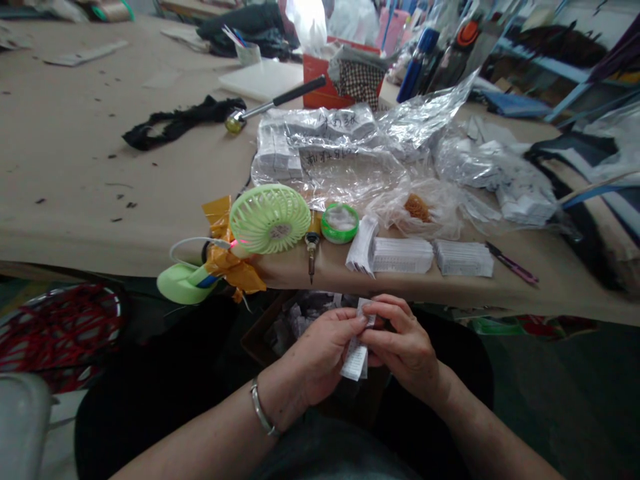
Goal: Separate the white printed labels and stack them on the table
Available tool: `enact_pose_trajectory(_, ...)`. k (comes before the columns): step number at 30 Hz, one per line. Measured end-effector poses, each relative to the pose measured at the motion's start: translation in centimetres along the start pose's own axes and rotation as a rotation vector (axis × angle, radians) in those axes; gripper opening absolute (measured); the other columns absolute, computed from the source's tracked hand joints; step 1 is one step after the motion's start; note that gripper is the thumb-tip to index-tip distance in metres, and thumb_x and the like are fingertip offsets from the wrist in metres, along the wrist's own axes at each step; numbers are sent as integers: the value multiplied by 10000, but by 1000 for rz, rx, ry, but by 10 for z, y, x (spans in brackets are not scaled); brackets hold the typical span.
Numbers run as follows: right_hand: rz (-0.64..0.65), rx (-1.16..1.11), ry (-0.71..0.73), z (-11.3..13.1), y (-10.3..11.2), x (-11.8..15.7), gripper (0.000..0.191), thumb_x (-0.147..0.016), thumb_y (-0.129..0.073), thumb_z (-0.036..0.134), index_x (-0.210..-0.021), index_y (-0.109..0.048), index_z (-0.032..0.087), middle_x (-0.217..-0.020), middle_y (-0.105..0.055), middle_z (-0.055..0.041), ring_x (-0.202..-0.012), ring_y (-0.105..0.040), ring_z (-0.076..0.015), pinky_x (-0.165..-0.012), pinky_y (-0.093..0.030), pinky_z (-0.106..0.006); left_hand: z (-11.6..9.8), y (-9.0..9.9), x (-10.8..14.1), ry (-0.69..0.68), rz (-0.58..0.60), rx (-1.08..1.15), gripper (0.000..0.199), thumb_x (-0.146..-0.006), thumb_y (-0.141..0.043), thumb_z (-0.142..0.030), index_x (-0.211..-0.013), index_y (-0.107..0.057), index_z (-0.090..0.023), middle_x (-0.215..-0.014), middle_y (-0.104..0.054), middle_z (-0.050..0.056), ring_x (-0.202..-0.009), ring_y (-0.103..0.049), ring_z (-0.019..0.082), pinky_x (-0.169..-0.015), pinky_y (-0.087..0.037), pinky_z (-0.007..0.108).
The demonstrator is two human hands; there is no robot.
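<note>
Head view: left grip [325, 347] and right grip [410, 340] both had a narrow white printed strip [355, 361] pinched, so it sat right between them. Just beyond them, a white rectangular slip stack [403, 256] lay on the brown-covered counter [75, 193], pale-green plastic fan [281, 231] off left.

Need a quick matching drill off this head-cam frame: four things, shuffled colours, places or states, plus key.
1. paper strip
2. fan
3. bracelet
4. pink-handled tool

A. silver-coloured
B. lying just right of the paper stacks
C. held between the left hand and right hand
D. pale green

Pairs: 1-C, 2-D, 3-A, 4-B
</note>
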State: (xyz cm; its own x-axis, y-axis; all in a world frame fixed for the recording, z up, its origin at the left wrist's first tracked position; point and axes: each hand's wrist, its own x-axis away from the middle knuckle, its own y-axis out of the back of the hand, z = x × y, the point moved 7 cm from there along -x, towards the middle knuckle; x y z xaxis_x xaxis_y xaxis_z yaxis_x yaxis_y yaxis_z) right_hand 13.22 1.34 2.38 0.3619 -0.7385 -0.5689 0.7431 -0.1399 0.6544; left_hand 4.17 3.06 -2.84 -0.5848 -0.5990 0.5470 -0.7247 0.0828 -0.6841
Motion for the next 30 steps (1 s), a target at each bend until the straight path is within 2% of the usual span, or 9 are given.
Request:
enact_pose_trajectory(5,-65,156,-54,-18,35,5,272,-874,-538,124,-1110,-633,221,-1100,-632,-94,-1126,-543,-235,-897,-529,-429,3,11,0,49,-114,-56,185,-772,-700,-272,-855,-670,-109,-788,-707,94,-658,-662,157,-621,-551,268)
enact_pose_trajectory(9,-159,626,-227,-61,82,23,397,-890,-555,244,-1279,-530,172,-1175,-596,-143,-1167,-500,-292,-985,-436,-525,11,18,-4,80,-138,-90,203,-782,-695,-282,-864,-653,-101,-770,-713,103,-666,-673,172,-632,-556,281)
enact_pose_trajectory(12,-81,870,-304,-86,90,40,468,-893,-555,307,-1316,-496,116,-1250,-571,-183,-1197,-467,-336,-977,-409,-558,17,19,-5,100,-150,-89,197,-782,-693,-272,-858,-644,-97,-739,-710,102,-634,-670,172,-604,-551,277)
enact_pose_trajectory(16,-106,873,-256,-94,91,52,360,-903,-532,217,-1257,-560,157,-1184,-634,-132,-1136,-533,-277,-972,-428,-489,20,19,-6,108,-186,-107,185,-782,-689,-261,-845,-641,-94,-725,-709,103,-631,-675,179,-594,-550,276)
enact_pose_trajectory(20,-213,736,-218,-95,105,52,186,-890,-554,188,-1037,-668,199,-1011,-697,-83,-1008,-610,-228,-908,-479,-436,15,18,-7,87,-202,-109,180,-783,-685,-250,-854,-642,-91,-727,-708,107,-627,-672,175,-591,-552,272)
enact_pose_trajectory(23,-322,627,-244,-87,116,48,120,-880,-571,192,-942,-674,204,-938,-698,-66,-935,-640,-215,-859,-512,-422,12,16,-6,82,-213,-116,154,-811,-648,-235,-862,-634,-91,-741,-707,110,-626,-669,170,-589,-551,271)
enact_pose_trajectory(26,-425,470,-196,-55,107,37,166,-838,-614,134,-959,-661,236,-948,-687,-39,-978,-638,-226,-894,-513,-445,11,13,-6,68,-205,-108,138,-834,-611,-226,-860,-632,-92,-751,-703,103,-610,-658,156,-589,-544,265)
enact_pose_trajectory(28,-368,279,-124,-27,84,24,261,-828,-589,75,-1007,-645,256,-1009,-672,-38,-1028,-627,-239,-894,-522,-459,12,9,-5,60,-174,-77,152,-836,-607,-237,-845,-641,-89,-725,-691,93,-570,-634,138,-567,-528,254)
enact_pose_trajectory(30,-173,141,4,1,48,12,238,-827,-589,81,-997,-648,237,-1023,-669,-48,-1057,-610,-249,-874,-530,-461,11,6,-5,16,-121,-10,147,-810,-638,-229,-837,-655,-85,-712,-679,78,-560,-612,118,-533,-489,217)
